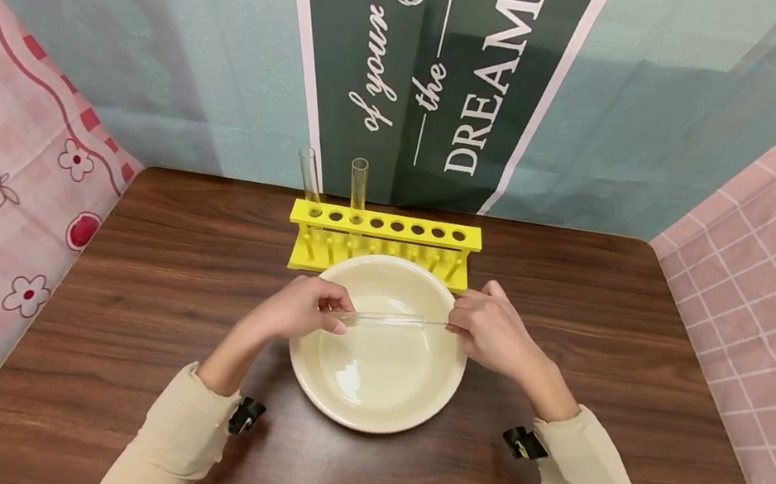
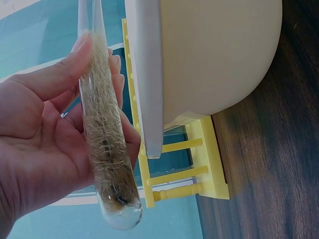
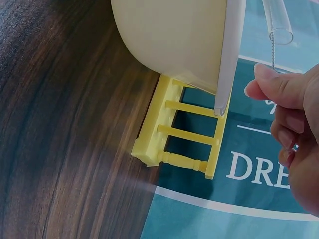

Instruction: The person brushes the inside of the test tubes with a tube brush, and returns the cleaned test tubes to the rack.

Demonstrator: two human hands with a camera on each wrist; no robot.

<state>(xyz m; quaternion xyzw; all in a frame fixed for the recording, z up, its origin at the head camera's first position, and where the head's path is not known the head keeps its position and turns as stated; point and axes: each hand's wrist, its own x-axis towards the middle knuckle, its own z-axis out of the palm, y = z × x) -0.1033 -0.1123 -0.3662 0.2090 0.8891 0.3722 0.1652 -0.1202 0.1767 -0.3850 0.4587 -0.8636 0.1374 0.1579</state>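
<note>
Over the cream basin point(image 1: 386, 380), my left hand point(image 1: 306, 307) grips a clear glass test tube point(image 1: 387, 319) near its rounded end. In the left wrist view the tan bristles of a test tube brush point(image 2: 103, 129) fill the lower part of the tube, almost down to its bottom. The brush's twisted wire handle point(image 3: 273, 52) comes out of the open mouth, and my right hand point(image 1: 495, 332) pinches it between thumb and finger. In the head view the tube lies nearly level across the basin, its mouth toward the right hand.
Right behind the basin stands a yellow test tube rack point(image 1: 386, 225). Two glass tubes, one at the far left point(image 1: 309, 176) and another point(image 1: 358, 187) slightly right of it, stand in its holes. Dark wooden table point(image 1: 166, 267) surrounds the basin, with cloth hangings at the back and sides.
</note>
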